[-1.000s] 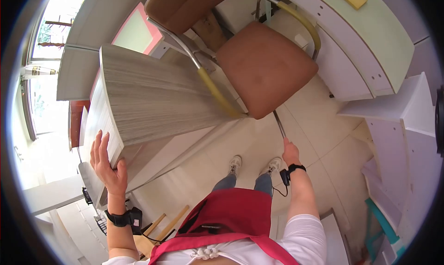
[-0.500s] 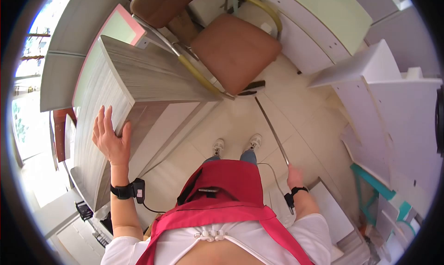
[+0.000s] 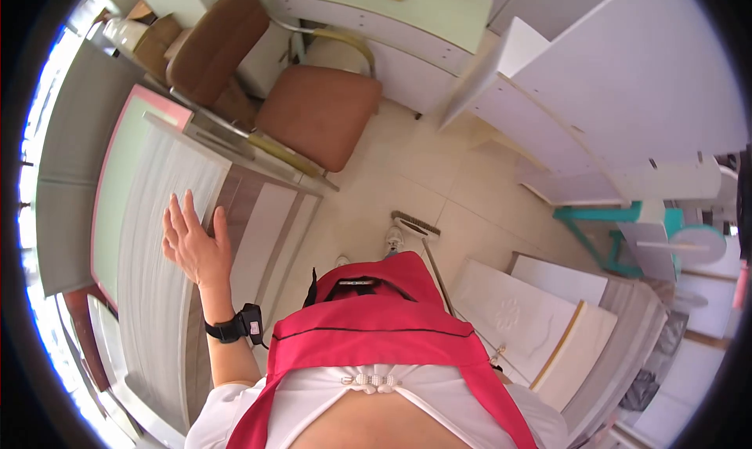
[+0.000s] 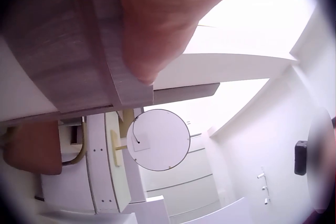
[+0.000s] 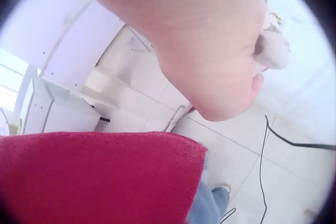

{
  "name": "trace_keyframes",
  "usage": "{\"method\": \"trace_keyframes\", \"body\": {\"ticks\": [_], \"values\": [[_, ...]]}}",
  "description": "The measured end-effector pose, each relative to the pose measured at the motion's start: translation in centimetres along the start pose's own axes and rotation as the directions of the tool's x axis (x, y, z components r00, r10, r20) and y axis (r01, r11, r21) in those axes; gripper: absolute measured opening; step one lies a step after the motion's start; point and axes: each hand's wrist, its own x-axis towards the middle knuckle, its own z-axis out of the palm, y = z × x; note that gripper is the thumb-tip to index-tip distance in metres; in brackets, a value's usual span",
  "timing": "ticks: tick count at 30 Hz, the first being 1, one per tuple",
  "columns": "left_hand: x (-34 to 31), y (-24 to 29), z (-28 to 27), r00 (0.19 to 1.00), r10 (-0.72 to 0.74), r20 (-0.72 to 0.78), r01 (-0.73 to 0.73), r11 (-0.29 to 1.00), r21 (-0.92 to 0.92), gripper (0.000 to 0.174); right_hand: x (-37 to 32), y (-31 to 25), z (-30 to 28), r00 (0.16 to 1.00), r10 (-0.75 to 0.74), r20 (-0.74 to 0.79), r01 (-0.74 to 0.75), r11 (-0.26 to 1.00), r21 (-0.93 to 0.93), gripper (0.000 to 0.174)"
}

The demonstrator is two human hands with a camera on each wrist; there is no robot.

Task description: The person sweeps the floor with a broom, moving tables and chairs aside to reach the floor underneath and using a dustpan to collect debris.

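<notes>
My left hand [image 3: 196, 249] rests with fingers extended on the wood-grain top [image 3: 160, 214] of a cabinet; part of it shows large in the left wrist view [image 4: 163, 19]. A long-handled broom has its bristled head [image 3: 417, 224] on the floor beside one shoe. Its thin pole [image 3: 437, 277] runs back past the apron's right side. In the head view my right hand is hidden by the body. The right wrist view shows that hand [image 5: 210, 50] curled round the handle, whose pale end [image 5: 275, 49] sticks out, with the pole [image 5: 177, 119] below.
A brown chair [image 3: 321, 112] stands ahead, by a pale green desk [image 3: 392, 14]. White panel furniture [image 3: 619, 81] and a teal-legged stool [image 3: 599, 214] are on the right. Flat boards [image 3: 509, 308] lie close by at the right. A cable [image 5: 262, 171] hangs beside the right hand.
The broom head has come out from under the chair towards the feet as the right hand drew back out of the head view. The left hand stays on the cabinet; the head view has shifted.
</notes>
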Motion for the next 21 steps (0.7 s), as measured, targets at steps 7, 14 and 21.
{"method": "trace_keyframes", "body": {"ticks": [7,14,21], "values": [[0.0,0.0,-0.5,0.999,0.034,0.023,-0.034,0.999,-0.020,0.053,0.3,-1.1,4.7,0.979,0.111,-0.173,-0.025,0.900,0.435,0.053],[0.0,0.5,0.4,1.000,-0.005,0.028,0.003,0.997,0.075,0.053,12.9,-4.6,-10.7,0.984,0.107,-0.139,0.000,0.791,0.611,0.040],[0.6,0.9,1.1,0.998,0.028,0.061,-0.036,0.991,0.128,0.050,31.9,-7.8,-24.1,0.996,0.040,-0.080,0.054,0.443,0.895,0.045]]}}
